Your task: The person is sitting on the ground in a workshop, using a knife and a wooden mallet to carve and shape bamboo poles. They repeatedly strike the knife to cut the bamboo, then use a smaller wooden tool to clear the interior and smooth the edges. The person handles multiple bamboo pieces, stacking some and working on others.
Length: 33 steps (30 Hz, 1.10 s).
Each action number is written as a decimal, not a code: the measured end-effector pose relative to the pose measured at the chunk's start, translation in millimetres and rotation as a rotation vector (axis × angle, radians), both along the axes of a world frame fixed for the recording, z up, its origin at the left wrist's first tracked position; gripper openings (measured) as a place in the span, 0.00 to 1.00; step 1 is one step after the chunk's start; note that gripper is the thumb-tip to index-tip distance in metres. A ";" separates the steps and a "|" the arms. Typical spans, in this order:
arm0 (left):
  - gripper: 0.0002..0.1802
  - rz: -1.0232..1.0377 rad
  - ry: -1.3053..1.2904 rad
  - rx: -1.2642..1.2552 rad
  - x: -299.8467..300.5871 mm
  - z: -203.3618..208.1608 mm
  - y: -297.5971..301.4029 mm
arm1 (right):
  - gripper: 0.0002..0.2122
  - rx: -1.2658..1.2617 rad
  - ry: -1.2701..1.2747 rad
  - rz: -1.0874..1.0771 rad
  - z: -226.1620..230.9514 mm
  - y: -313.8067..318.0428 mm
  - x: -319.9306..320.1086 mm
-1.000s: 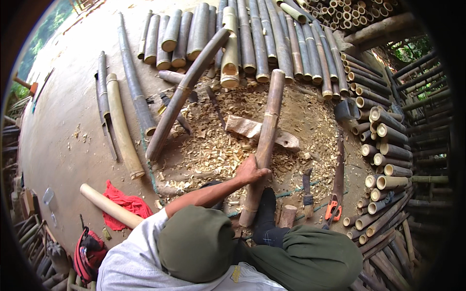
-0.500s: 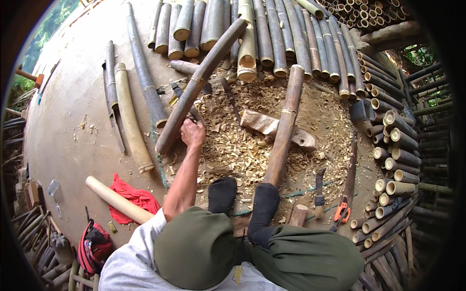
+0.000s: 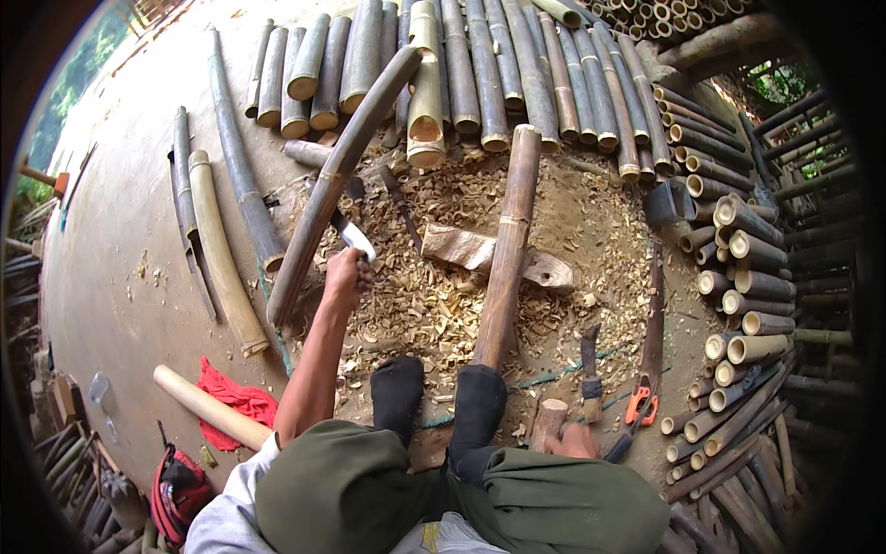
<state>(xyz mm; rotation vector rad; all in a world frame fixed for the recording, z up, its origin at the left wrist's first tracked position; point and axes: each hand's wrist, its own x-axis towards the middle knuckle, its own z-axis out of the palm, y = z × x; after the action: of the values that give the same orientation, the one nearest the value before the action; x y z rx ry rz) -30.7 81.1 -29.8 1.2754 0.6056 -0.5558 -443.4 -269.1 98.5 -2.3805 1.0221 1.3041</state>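
Observation:
My left hand (image 3: 346,274) has its fingers curled closed; what they hold, if anything, is hidden. Just above it lies a knife with a bright blade (image 3: 358,242), partly behind a slanting dark bamboo pole (image 3: 323,203). My right hand (image 3: 577,442) is low beside a short wooden stump (image 3: 549,417), partly covered by my right knee, so its grip cannot be made out. A brown bamboo pole (image 3: 508,240) rests across a notched wood block (image 3: 459,247), its near end at my right foot (image 3: 480,402).
Wood chips (image 3: 452,309) cover the ground. Bamboo lengths (image 3: 512,83) line the far side, and a bamboo stack (image 3: 757,295) stands right. A short blade (image 3: 591,355) and an orange-handled tool (image 3: 637,399) lie near my right hand. A red cloth (image 3: 235,395) lies left under pale bamboo (image 3: 198,397).
My left hand has drawn back slightly toward me, and the bright blade now shows above it. My right hand has come into view beside the stump. The whole view has shifted slightly.

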 end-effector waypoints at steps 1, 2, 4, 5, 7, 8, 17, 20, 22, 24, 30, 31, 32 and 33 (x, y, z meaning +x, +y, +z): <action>0.08 0.069 0.066 -0.235 -11.2 8.6 5.0 | 0.28 -0.014 -0.178 0.011 19.5 4.1 22.1; 0.09 0.141 0.137 -0.467 -24.2 18.1 12.4 | 0.27 -0.028 -0.352 0.023 32.3 8.4 42.8; 0.09 0.189 0.115 -0.522 -52.5 40.7 28.4 | 0.20 0.003 -0.818 0.027 34.3 17.5 82.0; 0.08 0.192 0.111 -0.569 -61.6 44.7 32.3 | 0.20 0.096 -0.837 0.014 45.4 21.2 107.9; 0.08 0.210 0.132 -0.587 -75.9 50.4 19.9 | 0.20 0.199 -0.874 0.024 62.6 27.9 143.7; 0.08 0.204 0.119 -0.641 -77.3 51.9 19.4 | 0.19 0.230 -0.908 0.061 65.0 33.1 160.0; 0.10 0.248 0.120 -0.627 -87.5 105.5 -12.3 | 0.16 0.439 -1.113 0.428 53.1 78.4 203.8; 0.07 -0.046 0.082 -0.340 -140.4 102.1 -31.2 | 0.17 0.486 -1.129 0.313 52.2 82.4 197.5; 0.08 -0.367 -0.057 -0.220 -151.7 93.4 -27.3 | 0.21 0.414 -1.133 0.266 56.6 74.0 193.4; 0.09 -0.700 -0.194 -0.040 -141.9 103.9 -21.7 | 0.25 0.233 -1.293 0.357 71.2 64.7 194.6; 0.16 -1.422 -0.753 -0.066 -116.0 143.5 -37.9 | 0.41 -0.147 -0.912 1.056 120.0 37.7 214.7; 0.15 -1.426 -0.840 -0.088 -118.5 141.3 -39.9 | 0.33 -0.212 -0.989 1.154 110.3 29.8 214.3; 0.15 -1.503 -0.863 -0.049 -116.9 145.0 -41.8 | 0.27 -0.122 -0.852 1.148 106.4 21.8 211.7; 0.15 -1.581 -0.884 -0.010 -113.1 148.5 -42.5 | 0.22 -0.035 -0.715 1.138 103.2 14.2 208.5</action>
<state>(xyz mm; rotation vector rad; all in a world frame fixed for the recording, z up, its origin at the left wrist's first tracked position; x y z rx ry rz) -143.8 38.6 118.6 1.6295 -1.2942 -1.1039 -234.9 -254.8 201.8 -3.1302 -0.6058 0.4419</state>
